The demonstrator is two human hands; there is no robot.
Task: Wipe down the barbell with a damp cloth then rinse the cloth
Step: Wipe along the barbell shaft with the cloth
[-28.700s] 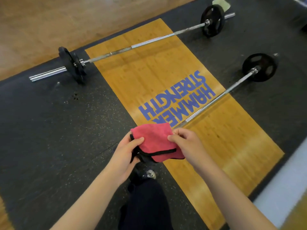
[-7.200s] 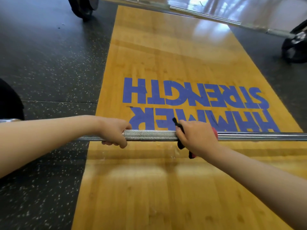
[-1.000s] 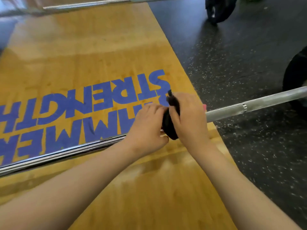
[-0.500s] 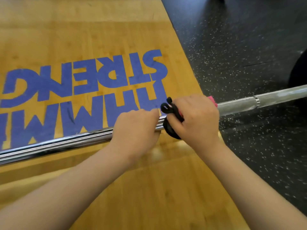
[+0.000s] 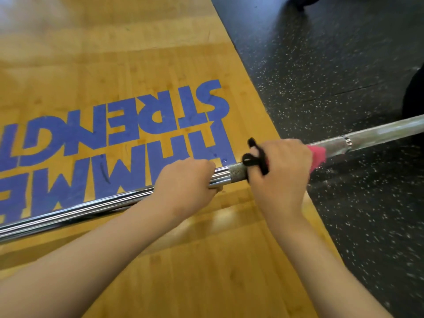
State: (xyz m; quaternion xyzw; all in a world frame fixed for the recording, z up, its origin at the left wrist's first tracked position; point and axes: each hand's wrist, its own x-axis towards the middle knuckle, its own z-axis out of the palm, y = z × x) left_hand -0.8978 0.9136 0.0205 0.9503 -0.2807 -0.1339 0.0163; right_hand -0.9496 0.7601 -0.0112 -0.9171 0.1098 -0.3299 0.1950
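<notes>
Barbell, one shiny silver bar, lies across the wood platform with two hands on it: left hand closed around it, right hand squeezing one pink cloth, maybe black-edged, around it.

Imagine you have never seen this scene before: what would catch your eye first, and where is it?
The big blue upside-down lettering on the yellow wooden platform at left-centre stands out first. Next, the shiny barbell crossing the picture from lower left to upper right, gripped mid-frame by the left hand and the right hand, which wraps a pink cloth round the bar.
</notes>
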